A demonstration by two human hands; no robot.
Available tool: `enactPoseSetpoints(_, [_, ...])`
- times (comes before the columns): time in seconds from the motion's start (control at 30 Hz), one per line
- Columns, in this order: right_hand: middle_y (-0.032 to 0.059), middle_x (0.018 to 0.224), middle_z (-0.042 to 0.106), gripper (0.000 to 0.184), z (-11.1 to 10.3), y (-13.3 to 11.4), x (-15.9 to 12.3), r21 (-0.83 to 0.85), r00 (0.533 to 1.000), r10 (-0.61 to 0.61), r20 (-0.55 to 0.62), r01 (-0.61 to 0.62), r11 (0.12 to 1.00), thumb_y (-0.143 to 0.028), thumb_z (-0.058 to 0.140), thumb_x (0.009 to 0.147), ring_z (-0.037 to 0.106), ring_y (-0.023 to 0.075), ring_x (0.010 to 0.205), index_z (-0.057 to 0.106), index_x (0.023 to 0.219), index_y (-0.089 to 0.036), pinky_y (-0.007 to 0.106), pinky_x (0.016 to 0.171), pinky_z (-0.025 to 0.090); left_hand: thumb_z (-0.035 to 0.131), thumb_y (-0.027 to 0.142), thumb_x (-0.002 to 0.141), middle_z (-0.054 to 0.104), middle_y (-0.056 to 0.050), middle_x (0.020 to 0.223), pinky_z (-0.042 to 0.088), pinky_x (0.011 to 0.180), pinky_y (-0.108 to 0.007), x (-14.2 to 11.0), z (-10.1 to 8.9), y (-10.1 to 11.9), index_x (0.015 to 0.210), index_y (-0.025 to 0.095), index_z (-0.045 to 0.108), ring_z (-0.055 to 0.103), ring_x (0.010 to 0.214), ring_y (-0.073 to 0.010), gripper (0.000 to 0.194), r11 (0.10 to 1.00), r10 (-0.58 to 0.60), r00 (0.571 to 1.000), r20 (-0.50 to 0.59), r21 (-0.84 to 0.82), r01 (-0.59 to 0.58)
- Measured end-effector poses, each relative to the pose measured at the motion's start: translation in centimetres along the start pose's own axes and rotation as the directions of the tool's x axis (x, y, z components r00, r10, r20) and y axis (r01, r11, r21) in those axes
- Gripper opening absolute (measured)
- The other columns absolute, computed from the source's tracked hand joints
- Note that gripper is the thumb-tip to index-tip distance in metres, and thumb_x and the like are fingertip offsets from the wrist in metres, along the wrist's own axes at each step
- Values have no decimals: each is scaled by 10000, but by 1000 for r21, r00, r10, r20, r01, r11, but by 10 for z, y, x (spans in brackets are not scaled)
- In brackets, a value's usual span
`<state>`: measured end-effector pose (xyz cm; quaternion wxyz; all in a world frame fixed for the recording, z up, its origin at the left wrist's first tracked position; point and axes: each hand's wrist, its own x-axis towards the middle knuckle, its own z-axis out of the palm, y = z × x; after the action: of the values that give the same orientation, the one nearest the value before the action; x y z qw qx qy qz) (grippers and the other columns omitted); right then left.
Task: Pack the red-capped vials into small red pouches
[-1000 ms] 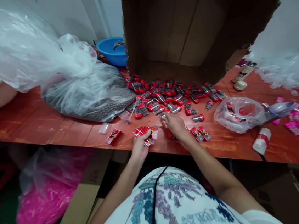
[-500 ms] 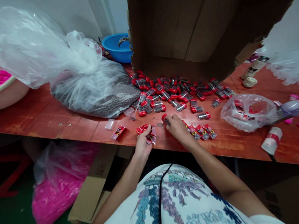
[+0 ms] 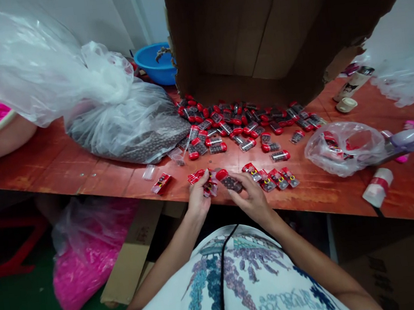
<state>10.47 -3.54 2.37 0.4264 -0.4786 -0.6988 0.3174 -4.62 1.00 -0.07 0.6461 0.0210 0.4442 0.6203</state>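
My left hand (image 3: 199, 195) is closed around several small red printed packets (image 3: 207, 183) at the table's front edge. Between the thumb and fingers of my right hand (image 3: 250, 192) is a clear bottle with a red cap (image 3: 228, 180), filled with dark beads. Its capped end points toward the packets, close beside them; I cannot tell whether they touch. Right of my right hand lies a row of red-and-clear packs (image 3: 271, 179). A single red pack (image 3: 161, 183) rests to the left. Behind my hands spreads a pile of red-capped bottles (image 3: 226, 123).
A large cardboard box (image 3: 238, 33) lies on its side behind the pile. A clear bag of dark beads (image 3: 133, 128) sits left, near a blue basin (image 3: 155, 64). On the right are an open plastic bag (image 3: 369, 148) and a white roll (image 3: 378, 187).
My right hand has lifted the red-capped bottle from the tabletop and brought it toward my body, next to my left hand. My left hand keeps hold of the packets in nearly the same place.
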Motion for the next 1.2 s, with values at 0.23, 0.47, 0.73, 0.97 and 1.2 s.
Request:
enactPoseSetpoints(0.23, [46,1149,582,467,-1,8,0,13,988,74,134,-77,997,-174,530,833,574,191,1014,532,1281,-307,324,859,483,840,169,531,673,20,636,495,598,-215,-4,2,-2,680,134,633,617,551,-97,257,992,108,993,36,60,-110])
enactPoseSetpoints(0.47, [36,1126,608,423,-3,16,2,167,976,185,117,-203,965,-249,564,847,584,174,929,565,1267,-291,305,824,475,821,193,574,682,10,659,500,619,-223,-12,1,0,716,143,684,618,576,-107,203,957,179,964,199,191,-217])
enactPoseSetpoints(0.73, [25,1087,628,395,3,29,0,327,975,205,87,-222,918,-280,629,810,592,168,888,618,1205,-297,315,826,485,826,147,525,702,2,724,516,663,-248,-24,8,5,765,159,691,640,655,-139,276,919,188,934,305,282,-277])
enactPoseSetpoints(0.97, [26,1058,612,362,1,24,-1,246,993,108,42,-115,962,-237,596,843,581,175,963,627,1192,-325,326,882,459,828,138,527,663,33,691,497,661,-233,-26,9,6,796,165,680,606,621,-110,308,921,204,940,274,271,-279])
enactPoseSetpoints(1.2, [13,965,596,364,0,24,-3,273,994,110,25,-113,955,-215,627,830,566,145,851,639,1177,-323,273,766,465,824,171,536,656,21,668,486,607,-231,-26,6,8,735,148,660,597,596,-116,259,905,161,917,364,316,-284])
